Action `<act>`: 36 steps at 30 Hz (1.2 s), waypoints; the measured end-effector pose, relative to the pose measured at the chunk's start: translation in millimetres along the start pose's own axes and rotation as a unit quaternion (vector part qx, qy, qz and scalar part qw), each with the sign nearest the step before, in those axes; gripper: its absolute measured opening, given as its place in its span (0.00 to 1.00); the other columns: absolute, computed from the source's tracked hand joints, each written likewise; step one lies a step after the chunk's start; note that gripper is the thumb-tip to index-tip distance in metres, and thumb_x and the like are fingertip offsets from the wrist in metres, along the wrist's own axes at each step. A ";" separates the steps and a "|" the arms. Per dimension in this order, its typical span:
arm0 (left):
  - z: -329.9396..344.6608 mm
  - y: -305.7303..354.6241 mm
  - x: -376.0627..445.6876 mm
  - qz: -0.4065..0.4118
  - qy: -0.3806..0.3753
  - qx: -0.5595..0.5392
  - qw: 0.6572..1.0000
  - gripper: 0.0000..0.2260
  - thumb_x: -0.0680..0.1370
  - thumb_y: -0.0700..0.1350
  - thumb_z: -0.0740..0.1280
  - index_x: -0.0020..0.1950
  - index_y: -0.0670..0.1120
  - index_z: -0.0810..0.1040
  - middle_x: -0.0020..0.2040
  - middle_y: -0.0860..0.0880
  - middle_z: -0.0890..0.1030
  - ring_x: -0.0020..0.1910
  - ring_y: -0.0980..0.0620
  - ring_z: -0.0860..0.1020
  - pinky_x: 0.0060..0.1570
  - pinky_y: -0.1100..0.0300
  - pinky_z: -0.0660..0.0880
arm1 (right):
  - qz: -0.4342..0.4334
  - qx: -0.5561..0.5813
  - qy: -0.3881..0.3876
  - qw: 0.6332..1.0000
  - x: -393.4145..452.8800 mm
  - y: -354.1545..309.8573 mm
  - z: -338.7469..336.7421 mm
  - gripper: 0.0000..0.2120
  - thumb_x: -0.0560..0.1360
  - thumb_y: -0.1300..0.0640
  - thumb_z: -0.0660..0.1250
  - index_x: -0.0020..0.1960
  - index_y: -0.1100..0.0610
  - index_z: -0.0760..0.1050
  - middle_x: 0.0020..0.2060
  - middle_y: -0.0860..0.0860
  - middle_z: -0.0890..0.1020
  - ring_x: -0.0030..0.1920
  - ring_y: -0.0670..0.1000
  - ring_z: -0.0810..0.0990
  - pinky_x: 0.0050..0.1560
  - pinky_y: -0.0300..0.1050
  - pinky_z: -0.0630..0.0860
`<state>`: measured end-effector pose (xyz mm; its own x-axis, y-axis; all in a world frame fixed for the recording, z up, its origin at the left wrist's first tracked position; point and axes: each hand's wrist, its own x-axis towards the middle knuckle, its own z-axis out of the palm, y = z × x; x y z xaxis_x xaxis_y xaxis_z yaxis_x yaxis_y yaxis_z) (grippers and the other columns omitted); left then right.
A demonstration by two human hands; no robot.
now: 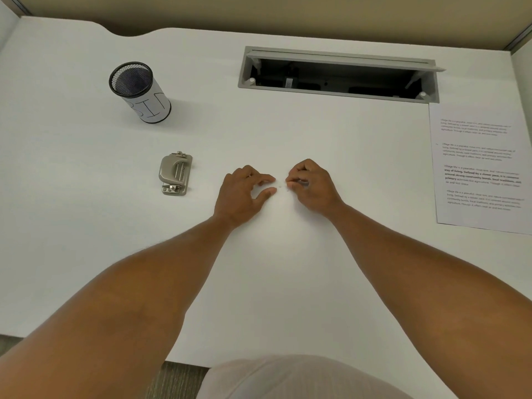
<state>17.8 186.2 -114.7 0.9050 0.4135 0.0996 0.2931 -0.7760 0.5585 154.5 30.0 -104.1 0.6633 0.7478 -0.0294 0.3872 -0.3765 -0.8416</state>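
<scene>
Left hand [244, 191], thumb and forefinger apart, and right hand [311, 185], fingertips pinched on something indiscernible, flank tiny paper dots [280, 186] on the desk [288, 269]; brushed, such specks may scatter.

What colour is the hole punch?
The punch is silver-grey; the head view shows it.

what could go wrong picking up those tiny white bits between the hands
1. The white bits barely stand out against the white desk, so some may be missed.
2. They look light: the left hand or right hand could flick them away while pinching.
3. The mesh cup stands far off to the left, so bits might drop on the way if they go there.
</scene>
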 end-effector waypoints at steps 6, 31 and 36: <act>-2.8 7.3 9.0 0.010 -0.025 -0.029 0.999 0.10 0.75 0.60 0.70 0.53 0.59 0.84 0.43 0.59 0.79 0.39 0.64 0.73 0.49 0.57 0.74 | 0.015 0.048 -0.022 0.999 -1.5 2.2 -5.2 0.05 0.71 0.67 0.73 0.46 0.66 0.82 0.50 0.56 0.77 0.50 0.46 0.79 0.52 0.30 0.76; 4.0 32.1 17.8 -0.037 -0.104 0.076 0.991 0.04 0.79 0.47 0.64 0.48 0.52 0.79 0.48 0.53 0.76 0.40 0.48 0.77 0.43 0.56 0.71 | -0.019 -0.240 -0.086 0.967 4.1 -14.7 4.4 0.05 0.73 0.68 0.60 0.42 0.62 0.74 0.49 0.56 0.72 0.44 0.55 0.72 0.43 0.49 0.69; 2.7 27.6 14.1 -0.007 -0.108 0.070 0.992 0.05 0.80 0.43 0.62 0.51 0.47 0.77 0.51 0.49 0.76 0.41 0.46 0.75 0.44 0.54 0.71 | 0.067 -0.077 -0.021 0.995 7.9 -12.6 -3.6 0.09 0.69 0.74 0.55 0.40 0.62 0.69 0.44 0.54 0.72 0.41 0.54 0.72 0.42 0.43 0.69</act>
<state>39.5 169.2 -100.1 0.9409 0.3251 -0.0950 0.3329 -0.8357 0.4369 157.2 38.7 -91.8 0.6889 0.7068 -0.1607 0.3938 -0.5510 -0.7358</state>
